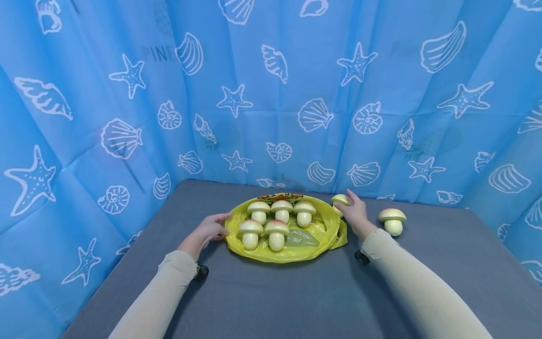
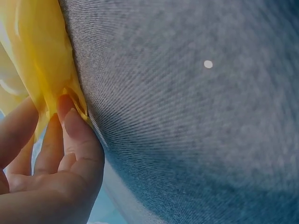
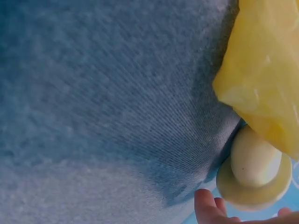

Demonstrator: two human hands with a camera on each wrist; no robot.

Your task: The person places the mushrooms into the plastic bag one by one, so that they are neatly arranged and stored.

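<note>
A yellow plastic bag (image 1: 250, 254) lies spread open on the table with several pale mushroom-shaped pieces (image 1: 276, 235) standing inside it. At the bag's left edge, my left hand (image 1: 209, 230) pinches a fold of the plastic between thumb and fingers; the left wrist view shows this fold (image 2: 51, 60) closely. My right hand (image 1: 354, 214) is at the bag's right edge, beside another mushroom-shaped piece (image 1: 341, 199) just outside the rim. In the right wrist view its fingers (image 3: 205, 205) are spread near the cap of that piece (image 3: 254, 158), and a gap shows between them.
One more mushroom-shaped piece (image 1: 393, 222) stands on the grey table (image 1: 279, 296) to the right of my right hand. A blue curtain (image 1: 271, 103) with white shells and starfish hangs behind the table and along both sides.
</note>
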